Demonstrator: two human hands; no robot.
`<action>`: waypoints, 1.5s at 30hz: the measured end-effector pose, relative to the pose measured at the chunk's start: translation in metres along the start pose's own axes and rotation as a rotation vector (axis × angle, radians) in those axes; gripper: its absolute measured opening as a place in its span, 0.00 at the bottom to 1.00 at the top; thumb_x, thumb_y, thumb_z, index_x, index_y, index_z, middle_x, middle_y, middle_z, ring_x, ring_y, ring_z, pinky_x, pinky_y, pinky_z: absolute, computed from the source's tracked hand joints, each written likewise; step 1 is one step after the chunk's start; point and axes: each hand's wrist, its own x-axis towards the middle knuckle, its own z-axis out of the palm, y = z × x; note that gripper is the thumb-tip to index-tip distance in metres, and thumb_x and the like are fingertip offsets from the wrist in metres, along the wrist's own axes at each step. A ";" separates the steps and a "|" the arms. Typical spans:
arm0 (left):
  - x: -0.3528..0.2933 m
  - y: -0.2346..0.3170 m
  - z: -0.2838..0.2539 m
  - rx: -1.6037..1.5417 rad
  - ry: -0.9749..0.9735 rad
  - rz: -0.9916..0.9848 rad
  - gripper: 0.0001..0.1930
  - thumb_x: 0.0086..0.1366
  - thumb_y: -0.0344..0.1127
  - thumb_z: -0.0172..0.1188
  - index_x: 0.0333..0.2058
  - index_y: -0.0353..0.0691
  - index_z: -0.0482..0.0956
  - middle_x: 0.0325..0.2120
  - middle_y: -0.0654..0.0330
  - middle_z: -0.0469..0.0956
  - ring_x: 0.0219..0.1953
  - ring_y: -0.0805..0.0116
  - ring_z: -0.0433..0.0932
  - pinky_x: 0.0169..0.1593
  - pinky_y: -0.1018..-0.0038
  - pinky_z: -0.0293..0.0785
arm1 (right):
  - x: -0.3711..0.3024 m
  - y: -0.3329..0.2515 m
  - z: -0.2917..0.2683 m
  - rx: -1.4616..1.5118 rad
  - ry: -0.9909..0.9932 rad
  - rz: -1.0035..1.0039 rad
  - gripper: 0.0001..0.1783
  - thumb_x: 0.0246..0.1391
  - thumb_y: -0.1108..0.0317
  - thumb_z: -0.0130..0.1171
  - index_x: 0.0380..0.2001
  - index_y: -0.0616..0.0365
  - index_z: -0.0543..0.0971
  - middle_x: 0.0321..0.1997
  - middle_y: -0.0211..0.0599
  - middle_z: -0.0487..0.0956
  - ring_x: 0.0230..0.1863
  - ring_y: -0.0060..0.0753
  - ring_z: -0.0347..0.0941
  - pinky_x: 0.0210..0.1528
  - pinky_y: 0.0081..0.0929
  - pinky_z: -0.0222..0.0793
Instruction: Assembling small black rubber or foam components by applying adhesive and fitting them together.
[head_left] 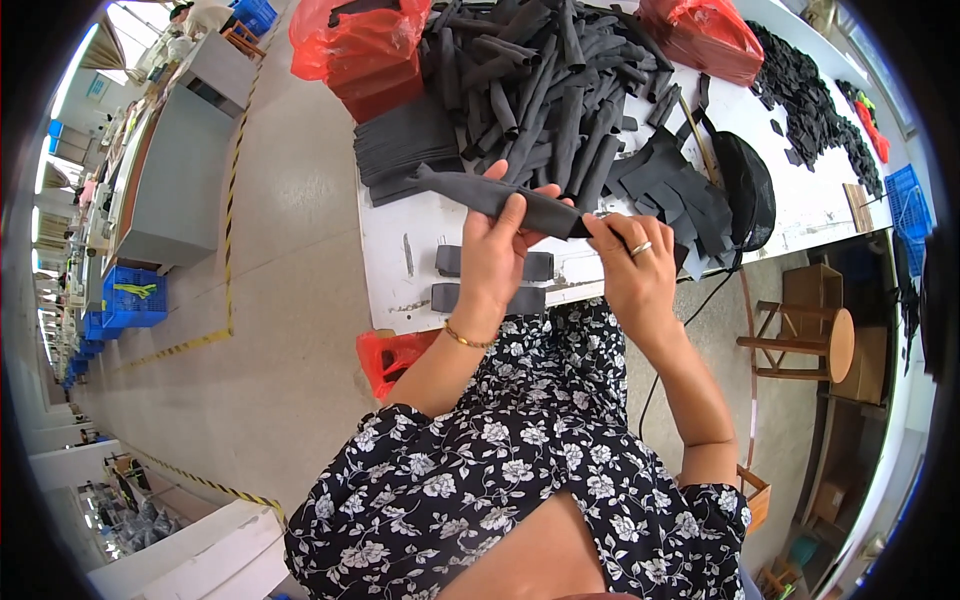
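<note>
A long dark grey fabric tube (480,194) stretches between my hands above the table's front part, its flattened, uneven far end pointing left. My left hand (492,245) supports it from below, thumb pressed on top and fingers curled behind. At its right end my right hand (637,270) is closed, with a ring on one finger. Something slim and black runs under those fingers; I cannot tell whether it is a tool or part of the tube. Two flat dark grey fabric strips (448,298) lie on the table beneath my left hand.
A heap of rolled dark fabric tubes (560,90) covers the white table (390,275), beside a flat fabric stack (405,145). Red plastic bags (375,60) stand behind. Loose cut pieces (680,195) and a black mesh bag (748,190) lie right. A wooden stool (838,345) stands beyond.
</note>
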 end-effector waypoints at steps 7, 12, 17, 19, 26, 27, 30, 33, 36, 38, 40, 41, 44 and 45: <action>-0.008 0.003 0.026 -0.139 -0.201 0.136 0.27 0.70 0.35 0.54 0.64 0.43 0.54 0.50 0.44 0.75 0.57 0.49 0.72 0.61 0.58 0.70 | 0.002 -0.018 0.009 0.336 0.031 0.082 0.35 0.41 0.71 0.70 0.56 0.59 0.70 0.48 0.43 0.73 0.44 0.48 0.70 0.47 0.42 0.64; 0.008 0.000 0.006 -0.088 -0.242 0.149 0.12 0.71 0.40 0.53 0.44 0.38 0.76 0.40 0.51 0.81 0.58 0.55 0.72 0.62 0.60 0.66 | -0.017 -0.006 0.002 0.239 -0.110 0.142 0.27 0.39 0.77 0.68 0.46 0.57 0.72 0.48 0.44 0.72 0.44 0.49 0.70 0.45 0.43 0.66; -0.004 -0.023 0.017 -0.197 -0.115 -0.054 0.13 0.72 0.42 0.50 0.45 0.39 0.75 0.41 0.52 0.81 0.59 0.52 0.71 0.62 0.57 0.68 | -0.001 -0.017 0.014 0.349 -0.068 0.031 0.24 0.38 0.78 0.70 0.41 0.58 0.72 0.48 0.45 0.72 0.45 0.51 0.71 0.47 0.42 0.69; -0.001 -0.022 0.012 -0.153 -0.141 0.005 0.14 0.72 0.42 0.50 0.45 0.39 0.75 0.42 0.51 0.81 0.58 0.52 0.71 0.61 0.58 0.68 | 0.003 -0.018 0.011 0.328 -0.098 0.079 0.24 0.39 0.77 0.70 0.41 0.58 0.72 0.48 0.44 0.72 0.45 0.50 0.71 0.47 0.42 0.69; -0.005 -0.029 0.023 -0.278 -0.161 -0.025 0.14 0.72 0.41 0.51 0.43 0.35 0.77 0.43 0.49 0.80 0.57 0.59 0.73 0.61 0.64 0.67 | -0.002 -0.002 0.015 0.338 -0.204 0.008 0.19 0.44 0.76 0.68 0.39 0.59 0.72 0.45 0.45 0.73 0.42 0.51 0.74 0.39 0.40 0.74; -0.006 -0.030 0.021 -0.244 -0.155 -0.002 0.14 0.72 0.41 0.51 0.43 0.35 0.77 0.44 0.49 0.80 0.56 0.59 0.74 0.61 0.65 0.68 | 0.001 -0.002 0.017 0.357 -0.212 -0.022 0.19 0.45 0.76 0.68 0.40 0.60 0.72 0.45 0.45 0.74 0.43 0.52 0.75 0.41 0.40 0.74; -0.003 -0.026 0.019 -0.215 -0.141 -0.013 0.14 0.72 0.41 0.51 0.44 0.35 0.77 0.45 0.49 0.80 0.55 0.60 0.74 0.60 0.65 0.68 | 0.004 -0.003 0.013 0.332 -0.205 0.009 0.18 0.46 0.76 0.67 0.40 0.60 0.72 0.45 0.46 0.74 0.42 0.52 0.75 0.40 0.41 0.73; -0.003 -0.023 0.015 -0.197 -0.120 -0.056 0.15 0.72 0.41 0.51 0.46 0.36 0.76 0.45 0.50 0.80 0.57 0.58 0.73 0.61 0.63 0.68 | -0.006 -0.002 0.012 0.318 -0.203 0.007 0.17 0.47 0.77 0.65 0.40 0.60 0.72 0.44 0.46 0.74 0.40 0.52 0.75 0.39 0.41 0.73; -0.001 -0.013 0.019 -0.190 -0.055 -0.063 0.16 0.72 0.42 0.51 0.49 0.36 0.74 0.44 0.50 0.80 0.57 0.56 0.72 0.61 0.61 0.69 | -0.002 0.003 0.005 0.337 -0.219 -0.030 0.15 0.47 0.78 0.65 0.39 0.60 0.73 0.43 0.44 0.75 0.38 0.51 0.75 0.38 0.40 0.73; 0.004 0.010 0.027 -0.244 0.012 0.077 0.17 0.71 0.42 0.52 0.52 0.36 0.73 0.42 0.51 0.81 0.54 0.55 0.75 0.59 0.60 0.70 | 0.000 0.010 -0.006 0.307 -0.194 -0.130 0.16 0.44 0.82 0.64 0.37 0.63 0.72 0.40 0.44 0.73 0.35 0.48 0.74 0.34 0.38 0.73; 0.007 0.005 0.025 -0.167 -0.057 0.136 0.18 0.71 0.43 0.53 0.51 0.36 0.73 0.38 0.52 0.82 0.50 0.54 0.78 0.59 0.59 0.71 | 0.007 0.009 -0.010 0.320 -0.173 -0.156 0.16 0.43 0.84 0.64 0.36 0.63 0.72 0.39 0.43 0.73 0.33 0.47 0.74 0.33 0.37 0.72; 0.003 0.004 0.029 -0.193 -0.082 0.120 0.17 0.70 0.43 0.53 0.50 0.37 0.73 0.36 0.54 0.82 0.49 0.54 0.79 0.59 0.59 0.70 | 0.009 0.008 -0.011 0.332 -0.153 -0.163 0.16 0.42 0.84 0.64 0.36 0.63 0.72 0.39 0.43 0.73 0.33 0.47 0.74 0.32 0.37 0.72; -0.004 -0.001 0.040 -0.250 -0.086 0.103 0.16 0.70 0.45 0.53 0.46 0.37 0.73 0.33 0.56 0.82 0.47 0.53 0.80 0.60 0.57 0.70 | 0.011 0.008 -0.011 0.336 -0.110 -0.172 0.17 0.39 0.85 0.64 0.35 0.63 0.73 0.38 0.42 0.72 0.33 0.45 0.74 0.30 0.37 0.71; -0.005 -0.004 0.041 -0.258 -0.090 0.119 0.16 0.70 0.45 0.53 0.46 0.37 0.73 0.33 0.56 0.82 0.47 0.53 0.80 0.60 0.57 0.69 | 0.011 0.008 -0.010 0.358 -0.097 -0.172 0.17 0.39 0.86 0.64 0.34 0.63 0.74 0.38 0.42 0.72 0.32 0.45 0.74 0.29 0.36 0.71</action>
